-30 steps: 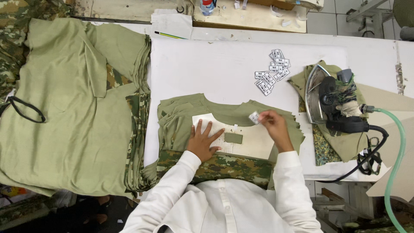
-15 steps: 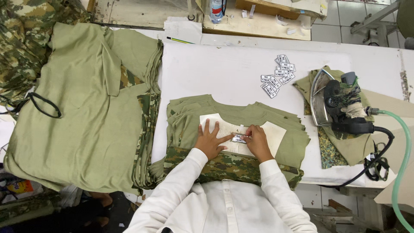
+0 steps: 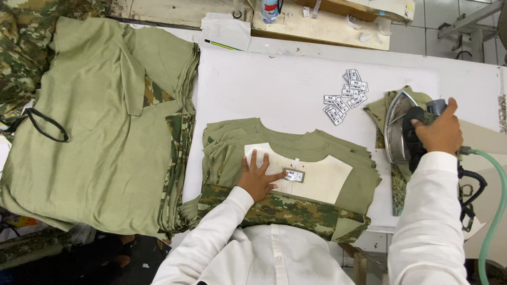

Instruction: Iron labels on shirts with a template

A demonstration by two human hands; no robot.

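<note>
My left hand (image 3: 257,177) lies flat, fingers spread, on a cream paper template (image 3: 322,177) that rests on a stack of olive garment pieces (image 3: 232,142). A small label (image 3: 294,175) sits in the template's cut-out, just right of my fingertips. My right hand (image 3: 437,130) grips the black handle of a steam iron (image 3: 402,132), which stands on a folded olive cloth at the right of the white table (image 3: 274,89).
Several loose labels (image 3: 344,96) lie on the table behind the stack. A large pile of olive and camouflage garments (image 3: 100,126) fills the left side. A green hose (image 3: 494,200) and black cables hang off the iron at the right edge.
My right hand has left the label on the template and moved right to the iron, closing on its handle. My left hand stays on the template.
</note>
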